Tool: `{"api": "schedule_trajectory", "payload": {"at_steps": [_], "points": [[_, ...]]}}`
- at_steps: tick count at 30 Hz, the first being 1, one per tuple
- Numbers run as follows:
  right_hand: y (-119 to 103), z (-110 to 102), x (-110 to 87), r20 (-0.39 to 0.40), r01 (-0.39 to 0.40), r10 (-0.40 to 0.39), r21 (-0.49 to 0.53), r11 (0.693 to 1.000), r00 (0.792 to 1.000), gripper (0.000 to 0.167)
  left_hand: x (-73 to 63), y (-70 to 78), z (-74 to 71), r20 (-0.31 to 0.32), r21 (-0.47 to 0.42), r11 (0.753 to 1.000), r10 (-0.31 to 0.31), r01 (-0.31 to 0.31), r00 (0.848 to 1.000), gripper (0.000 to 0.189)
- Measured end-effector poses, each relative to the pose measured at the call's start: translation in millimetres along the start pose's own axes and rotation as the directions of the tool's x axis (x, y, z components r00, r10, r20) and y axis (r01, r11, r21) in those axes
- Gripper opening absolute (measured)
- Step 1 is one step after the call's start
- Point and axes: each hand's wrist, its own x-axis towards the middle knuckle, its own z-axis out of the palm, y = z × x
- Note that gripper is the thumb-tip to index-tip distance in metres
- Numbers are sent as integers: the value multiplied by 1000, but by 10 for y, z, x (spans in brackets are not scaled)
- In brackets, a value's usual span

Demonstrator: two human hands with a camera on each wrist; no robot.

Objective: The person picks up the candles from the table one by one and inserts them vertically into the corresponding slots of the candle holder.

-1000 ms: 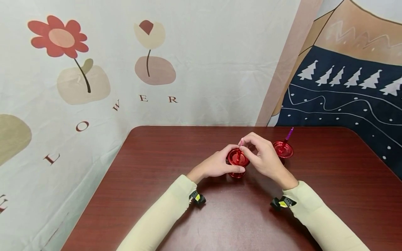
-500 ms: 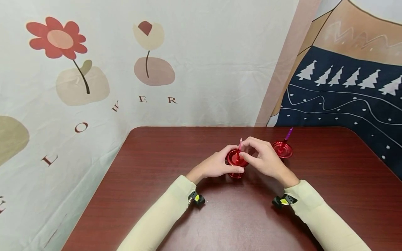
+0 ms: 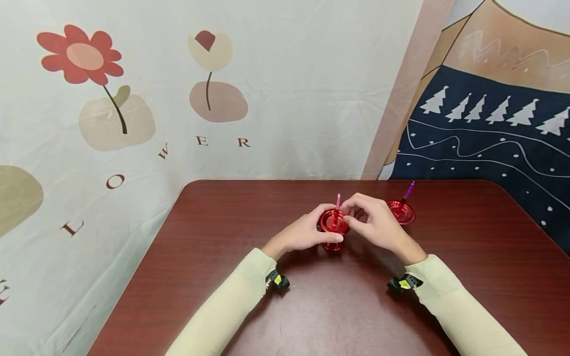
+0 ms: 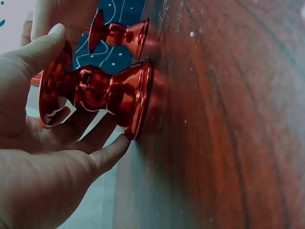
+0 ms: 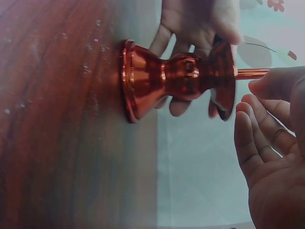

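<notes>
A shiny red candle holder (image 3: 333,223) stands upright on the table with a slim pink candle (image 3: 338,200) rising from its centre. My left hand (image 3: 304,232) grips the holder from the left, thumb in front and fingers behind. In the left wrist view a fingertip reaches the holder's flared base (image 4: 136,102). My right hand (image 3: 376,222) is just right of the candle, its fingers loosely bent and its thumb tip over the dish's edge. In the right wrist view its fingers overlap the top of the red candle tube (image 5: 250,73).
Behind my right hand stands a second red candle holder (image 3: 402,213) with a purple candle (image 3: 409,190). The dark wooden table (image 3: 213,217) meets a flower-printed cloth (image 3: 289,89) at the back and a navy tree-printed cloth (image 3: 490,133) at the right.
My right fingers, which pinched the pink candle, have slid down and off to its right, leaving it visible. The held candle holder has shifted slightly left with my left hand.
</notes>
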Motion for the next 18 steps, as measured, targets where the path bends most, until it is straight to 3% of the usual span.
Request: {"api": "schedule_trajectory", "payload": {"at_steps": [11,18], "points": [[-224,-368,72,-139,18,-21,-27,999,990,25,10,-58,-66,-52,-40,999,-38,36,998,83],[-342,-707,54,-289,41,-44,-17,999,956,24,10,-73,-115,-72,-45,998,-42,39,996,83]]}}
